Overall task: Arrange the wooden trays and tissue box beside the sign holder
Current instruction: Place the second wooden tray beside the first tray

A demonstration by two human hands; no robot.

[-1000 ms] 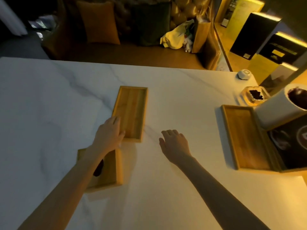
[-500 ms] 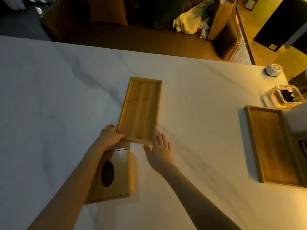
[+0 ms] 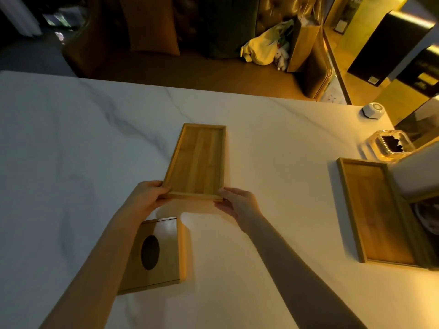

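A long wooden tray (image 3: 198, 162) lies mid-table, its near end raised off the white marble table (image 3: 71, 150). My left hand (image 3: 148, 197) grips its near left corner and my right hand (image 3: 235, 203) grips its near right corner. Below them, partly under my left forearm, sits the wooden tissue box (image 3: 156, 252) with a dark oval slot. A second wooden tray (image 3: 377, 214) rests at the right, against the dark sign holder (image 3: 425, 224), which is mostly cut off by the frame edge.
A white cylinder (image 3: 418, 172) overlaps the right tray's far corner. Behind it stand a glass ashtray (image 3: 389, 146) and a small white hexagonal device (image 3: 374, 110). Beyond the table's far edge are a sofa, cushions and bags (image 3: 263, 48).
My right hand has moved from the bare table to the tray's near right corner. Both hands now grip the tray and its near end has come up off the table.
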